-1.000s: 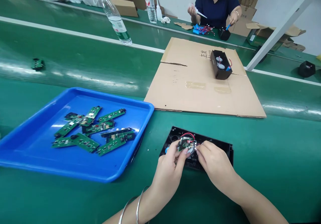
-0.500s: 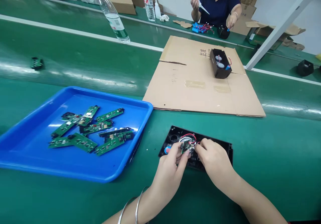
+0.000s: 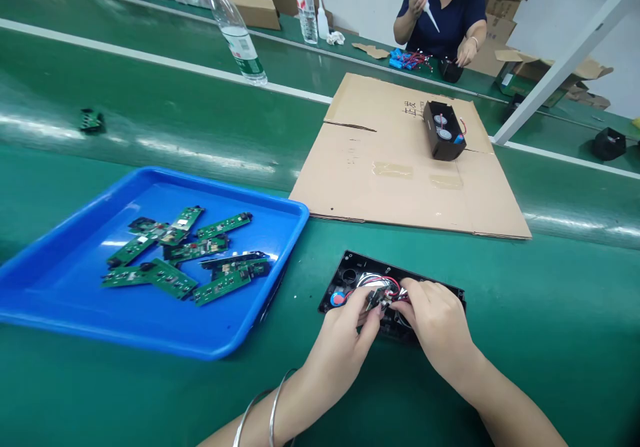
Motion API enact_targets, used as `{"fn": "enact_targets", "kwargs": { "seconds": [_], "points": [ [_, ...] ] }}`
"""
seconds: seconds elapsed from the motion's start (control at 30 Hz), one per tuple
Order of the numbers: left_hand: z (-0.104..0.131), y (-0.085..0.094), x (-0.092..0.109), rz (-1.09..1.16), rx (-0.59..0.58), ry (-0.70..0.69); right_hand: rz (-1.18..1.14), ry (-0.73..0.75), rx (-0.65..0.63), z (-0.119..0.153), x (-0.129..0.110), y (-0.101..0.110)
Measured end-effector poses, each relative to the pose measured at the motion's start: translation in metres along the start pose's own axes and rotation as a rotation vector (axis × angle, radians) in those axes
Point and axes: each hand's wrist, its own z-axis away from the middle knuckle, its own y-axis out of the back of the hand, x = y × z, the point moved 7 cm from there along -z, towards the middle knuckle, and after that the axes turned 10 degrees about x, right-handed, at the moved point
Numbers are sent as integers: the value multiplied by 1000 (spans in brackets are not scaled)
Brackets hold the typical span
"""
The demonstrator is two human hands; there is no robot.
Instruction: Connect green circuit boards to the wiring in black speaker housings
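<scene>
Two hands met over a black plastic housing (image 3: 360, 275) that lay flat on the green belt (image 3: 525, 313), near its front edge and just right of the blue tray (image 3: 75, 293). The left hand (image 3: 345, 337) and the right hand (image 3: 440, 330) both pinched a small circuit board (image 3: 379, 295) between thumb and fingertips, holding it over the open shell, with red wires (image 3: 390, 281) looping from it.

That board looked light, stiff and fragile; its edges seemed the safest place to grip, clear of the components and the thin wires, which would likely tear under a pull. The housing looked rigid, light and smooth, apt to slide on the belt unless steadied.

More green boards (image 3: 175, 260) lay loose in the tray. Beyond, a flattened cardboard sheet (image 3: 400, 180) carried another black unit (image 3: 444, 130) near its far right corner. Water bottles (image 3: 235, 30) stood along the belt's far edge, where a seated person (image 3: 445, 13) worked among cartons.
</scene>
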Motion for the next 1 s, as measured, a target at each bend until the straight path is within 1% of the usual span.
{"fn": "enact_targets", "kwargs": {
  "seconds": [0.13, 0.3, 0.4, 0.47, 0.53, 0.6, 0.7, 0.8, 0.83, 0.9, 0.97, 1.0],
  "points": [
    [-1, -2, 2, 56, -34, 15, -56, 44, -58, -2, 0, -5],
    [0, -2, 0, 131, -25, 72, -79, 23, -60, 0, -2, -11],
    [0, -4, -1, 115, -41, 58, -54, 15, -76, -1, -2, -13],
    [1, -5, -1, 58, -64, 29, -55, 25, -151, -2, 1, -12],
    [1, -4, -1, 6, -74, 10, -89, 24, -286, -1, 7, -9],
    [0, 1, 0, -10, -48, 11, -91, -7, -400, 3, 17, -3],
    [-2, 10, 1, -5, -1, 44, -39, -100, -489, 15, 31, 1],
    [-1, 16, 2, -12, -2, 80, -89, -169, -556, 31, 29, -10],
    [0, 17, 3, -13, -2, 81, -114, -189, -545, 34, 27, -12],
    [1, 20, 4, -22, -11, 70, -149, -233, -461, 40, 27, -12],
    [2, 22, 7, -46, -52, 34, -156, -268, -355, 48, 34, -3],
    [2, 23, 10, -63, -81, 4, -136, -296, -310, 55, 42, 3]
  ]
}}
